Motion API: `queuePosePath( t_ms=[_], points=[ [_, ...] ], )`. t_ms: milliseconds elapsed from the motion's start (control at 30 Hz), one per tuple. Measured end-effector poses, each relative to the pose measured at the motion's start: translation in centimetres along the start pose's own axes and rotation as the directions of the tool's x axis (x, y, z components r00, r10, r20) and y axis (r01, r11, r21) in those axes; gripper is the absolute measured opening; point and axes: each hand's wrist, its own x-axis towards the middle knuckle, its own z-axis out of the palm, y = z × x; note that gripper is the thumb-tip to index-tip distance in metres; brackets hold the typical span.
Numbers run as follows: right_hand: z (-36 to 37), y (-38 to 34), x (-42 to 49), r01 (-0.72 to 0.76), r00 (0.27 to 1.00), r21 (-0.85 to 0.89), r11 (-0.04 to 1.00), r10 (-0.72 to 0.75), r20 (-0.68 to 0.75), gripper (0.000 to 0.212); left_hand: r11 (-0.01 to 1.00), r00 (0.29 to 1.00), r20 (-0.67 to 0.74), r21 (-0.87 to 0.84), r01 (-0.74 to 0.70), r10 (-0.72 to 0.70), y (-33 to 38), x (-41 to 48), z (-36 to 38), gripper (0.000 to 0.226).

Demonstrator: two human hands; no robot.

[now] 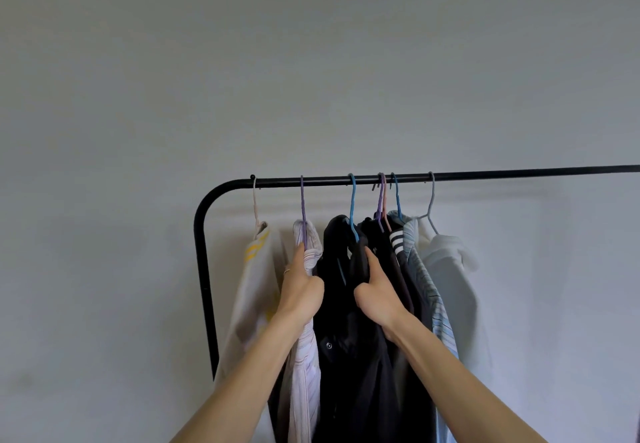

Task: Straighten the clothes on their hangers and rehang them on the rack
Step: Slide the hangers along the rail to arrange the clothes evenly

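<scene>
A black clothes rack (485, 175) carries several garments on coloured hangers. A black shirt (349, 356) hangs on a blue hanger (352, 200) in the middle. My left hand (300, 290) grips the shirt's left shoulder, beside a pale striped shirt (306, 373) on a purple hanger (303, 207). My right hand (377, 293) grips the black shirt's right shoulder. Both forearms reach up from the bottom of the view.
A cream garment with yellow stripes (252, 290) hangs at the rack's left end. Right of the black shirt hang dark garments, a blue striped shirt (433, 297) and a white top (453, 283). The rail runs bare to the right. A plain wall stands behind.
</scene>
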Motion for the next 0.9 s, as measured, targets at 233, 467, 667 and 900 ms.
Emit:
queuePosePath(
  t_ms=[233, 467, 667, 900],
  points=[
    [0.5, -0.2, 0.1, 0.02, 0.999, 0.04, 0.999, -0.022, 0.036, 0.079, 0.997, 0.999, 0.044, 0.071, 0.015, -0.018, -0.2, 0.3, -0.2, 0.086],
    [0.0, -1.3, -1.8, 0.187, 0.977, -0.302, 0.935, -0.208, -0.04, 0.07, 0.906, 0.99, -0.05, 0.412, -0.1, 0.132, 0.2, -0.4, -0.7, 0.088],
    [-5.7, -2.2, -2.7, 0.244, 0.857, -0.551, 0.798, -0.443, -0.263, 0.047, 0.69, 0.878, 0.027, 0.607, -0.395, 0.478, 4.9, -1.3, 3.2, 0.07],
    [-8.3, 1.6, -0.4, 0.278, 0.863, -0.763, 0.584, -0.501, -0.069, 0.057, 0.968, 0.984, 0.117, 0.228, 0.104, -0.133, 4.2, 1.1, 9.4, 0.081]
  ],
)
